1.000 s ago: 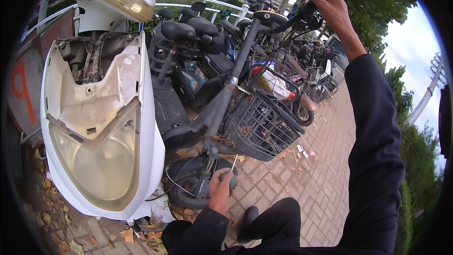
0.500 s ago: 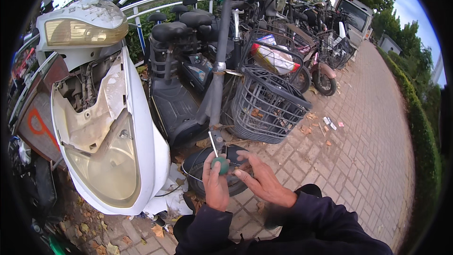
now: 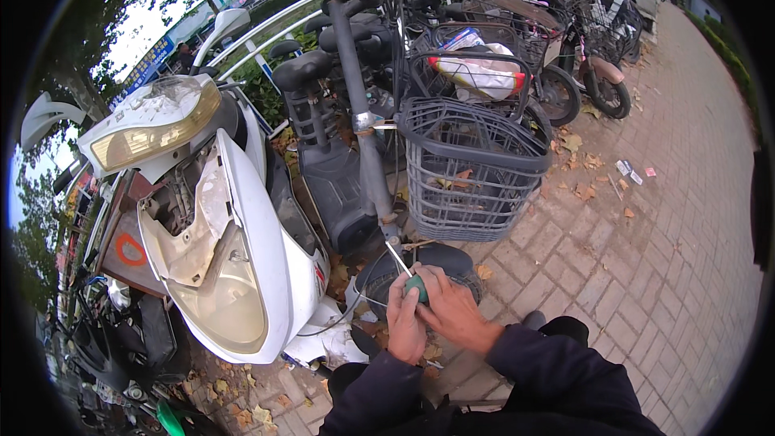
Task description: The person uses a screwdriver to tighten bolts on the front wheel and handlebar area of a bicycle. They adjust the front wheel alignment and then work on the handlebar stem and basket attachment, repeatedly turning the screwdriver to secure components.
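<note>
My left hand (image 3: pixel 404 319) grips a screwdriver (image 3: pixel 410 277) with a green handle, its metal shaft pointing up and left toward the grey scooter's front fork. My right hand (image 3: pixel 454 312) closes on the same green handle from the right. Both hands sit just above the black front wheel (image 3: pixel 440 262) of the grey scooter (image 3: pixel 363 145), below its dark wire basket (image 3: pixel 468 169). Dark sleeves cover both forearms.
A white scooter (image 3: pixel 242 234) with a broken front panel and yellowed headlight stands at the left. More parked scooters and bikes (image 3: pixel 533 48) fill the back. Brick paving (image 3: pixel 670 258) with dry leaves stretches right. A dark shoe (image 3: pixel 533 320) shows near my right forearm.
My right hand came down from the handlebar high up and joined the left on the screwdriver. The view has tilted down toward the front wheel.
</note>
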Demonstrator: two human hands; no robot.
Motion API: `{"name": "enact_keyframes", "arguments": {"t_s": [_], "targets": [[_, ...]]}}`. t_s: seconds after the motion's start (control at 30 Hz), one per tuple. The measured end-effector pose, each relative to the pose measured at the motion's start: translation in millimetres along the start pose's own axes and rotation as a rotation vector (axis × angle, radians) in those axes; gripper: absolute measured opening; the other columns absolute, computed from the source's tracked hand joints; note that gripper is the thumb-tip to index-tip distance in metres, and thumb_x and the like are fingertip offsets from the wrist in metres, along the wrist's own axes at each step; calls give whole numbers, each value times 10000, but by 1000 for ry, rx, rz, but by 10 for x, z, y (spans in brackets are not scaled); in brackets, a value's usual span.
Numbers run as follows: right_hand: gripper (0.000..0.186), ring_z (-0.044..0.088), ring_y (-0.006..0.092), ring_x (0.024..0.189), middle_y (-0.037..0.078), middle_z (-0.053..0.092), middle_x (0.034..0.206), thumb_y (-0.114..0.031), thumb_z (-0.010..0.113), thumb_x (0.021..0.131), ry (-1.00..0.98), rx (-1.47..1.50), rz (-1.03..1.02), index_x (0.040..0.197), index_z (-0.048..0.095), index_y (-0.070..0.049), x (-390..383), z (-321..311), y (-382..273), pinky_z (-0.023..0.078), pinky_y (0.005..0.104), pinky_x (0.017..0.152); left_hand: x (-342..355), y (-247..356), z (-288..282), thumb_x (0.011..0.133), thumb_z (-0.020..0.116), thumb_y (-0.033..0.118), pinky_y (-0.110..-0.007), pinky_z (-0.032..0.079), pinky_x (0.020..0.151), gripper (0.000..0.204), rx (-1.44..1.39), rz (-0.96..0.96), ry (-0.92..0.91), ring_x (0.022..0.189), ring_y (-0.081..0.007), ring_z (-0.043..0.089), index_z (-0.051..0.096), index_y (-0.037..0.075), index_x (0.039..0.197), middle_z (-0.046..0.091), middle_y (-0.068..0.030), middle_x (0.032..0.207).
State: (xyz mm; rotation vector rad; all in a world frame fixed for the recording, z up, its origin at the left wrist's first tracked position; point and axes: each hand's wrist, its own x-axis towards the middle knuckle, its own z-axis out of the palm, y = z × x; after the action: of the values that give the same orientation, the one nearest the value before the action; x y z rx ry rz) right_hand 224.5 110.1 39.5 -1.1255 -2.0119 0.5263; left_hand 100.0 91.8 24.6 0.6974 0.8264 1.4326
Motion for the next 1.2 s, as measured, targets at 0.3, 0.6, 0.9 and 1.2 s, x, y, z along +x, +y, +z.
{"name": "enact_keyframes", "arguments": {"t_s": [0.3,0.6,0.9,1.2], "targets": [[549,624,325,948,151,591,1063,-170,694,804,93,-7,-79,1287,492,-3,4,-237,134,508,420,787,-45,-17,272,1040,530,108,-333,415,1063,423,177,62,5,1222,-173,520,420,17,1438,531,-80,1314],[632,556,309,1029,107,590,1046,-160,757,725,73,-82,-148,1295,521,-21,-190,-509,134,462,413,880,-229,-61,378,1018,594,129,-290,493,925,417,284,-40,28,1111,-136,576,474,49,1409,574,-54,1233],[635,565,347,1034,158,574,1120,-258,711,836,104,124,-191,1362,476,7,-428,-582,90,461,442,901,-469,288,537,983,635,82,-289,532,845,392,446,123,49,1036,-147,638,493,9,1341,636,-84,1166],[536,537,356,1127,157,573,1194,-208,697,820,201,204,-192,1290,534,-9,-404,-593,133,452,442,967,-532,190,762,986,636,117,-296,496,920,465,455,103,59,1113,-152,586,435,-15,1384,594,-93,1253]]}}
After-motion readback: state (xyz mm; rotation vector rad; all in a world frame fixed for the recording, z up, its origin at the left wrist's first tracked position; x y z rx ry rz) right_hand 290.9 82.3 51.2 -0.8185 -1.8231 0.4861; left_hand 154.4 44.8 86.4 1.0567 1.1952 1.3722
